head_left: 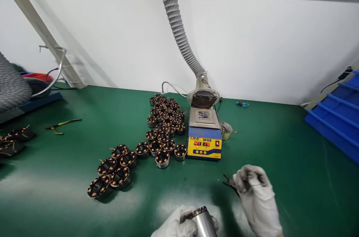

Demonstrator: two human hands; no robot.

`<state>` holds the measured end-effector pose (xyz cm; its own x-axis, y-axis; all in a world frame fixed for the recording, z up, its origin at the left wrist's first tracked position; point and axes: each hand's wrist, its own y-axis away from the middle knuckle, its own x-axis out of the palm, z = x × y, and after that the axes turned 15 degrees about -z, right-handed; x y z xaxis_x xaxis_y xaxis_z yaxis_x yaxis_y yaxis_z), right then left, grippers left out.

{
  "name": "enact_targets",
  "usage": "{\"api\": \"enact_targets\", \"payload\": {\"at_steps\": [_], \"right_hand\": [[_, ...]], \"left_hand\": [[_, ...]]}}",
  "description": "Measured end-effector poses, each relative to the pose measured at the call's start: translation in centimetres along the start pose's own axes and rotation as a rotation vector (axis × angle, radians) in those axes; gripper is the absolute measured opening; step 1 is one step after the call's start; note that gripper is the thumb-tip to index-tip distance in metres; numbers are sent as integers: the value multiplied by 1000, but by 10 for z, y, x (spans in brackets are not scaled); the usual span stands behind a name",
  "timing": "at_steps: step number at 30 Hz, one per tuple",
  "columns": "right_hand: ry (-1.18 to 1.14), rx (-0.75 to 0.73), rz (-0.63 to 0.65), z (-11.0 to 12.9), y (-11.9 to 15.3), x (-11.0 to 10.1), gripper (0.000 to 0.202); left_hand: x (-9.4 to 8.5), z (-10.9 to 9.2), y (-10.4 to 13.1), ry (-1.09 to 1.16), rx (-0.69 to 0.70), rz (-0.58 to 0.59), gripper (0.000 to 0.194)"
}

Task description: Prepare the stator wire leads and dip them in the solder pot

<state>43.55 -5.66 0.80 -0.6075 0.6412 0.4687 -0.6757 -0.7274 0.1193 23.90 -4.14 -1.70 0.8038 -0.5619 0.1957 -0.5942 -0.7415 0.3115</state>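
In the lower middle, my gloved left hand (179,224) is closed around a motor stator (205,224). This is a shiny metal cylinder with a dark, toothed top end, tilted and cut off by the bottom edge. To its right, my gloved right hand (256,196) has its fingers curled in around the handle end of small dark pliers (231,182). Their jaws point left, and the handles are largely hidden by the glove. Beyond my hands, several similar stators (162,158) with copper windings stand grouped on the green table.
A blue-and-yellow hot plate or solder pot (204,143) stands at centre under a grey exhaust hose (176,16). A small cup (226,130) sits beside it. Yellow-handled pliers (63,124) lie left; blue-handled cutters (242,104) lie behind. Blue trays (336,113) stand right.
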Motion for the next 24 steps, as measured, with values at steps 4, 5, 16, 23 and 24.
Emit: {"api": "enact_targets", "payload": {"at_steps": [4, 5, 16, 23, 24], "right_hand": [[-49, 347, 155, -19, 4, 1, 21], [-83, 482, 249, -31, 10, 1, 28], [-370, 910, 337, -86, 16, 1, 31], [-263, 868, 381, -86, 22, 3, 29], [-259, 877, 406, -85, 23, 3, 31]], "left_hand": [[-17, -25, -19, 17, 221, 8, 60], [-22, -30, -28, -63, 290, 2, 49], [-15, -4, -59, -434, 361, -291, 70], [-18, -15, -56, -146, 329, -375, 22], [-19, -14, -58, -90, 306, -408, 22]]}}
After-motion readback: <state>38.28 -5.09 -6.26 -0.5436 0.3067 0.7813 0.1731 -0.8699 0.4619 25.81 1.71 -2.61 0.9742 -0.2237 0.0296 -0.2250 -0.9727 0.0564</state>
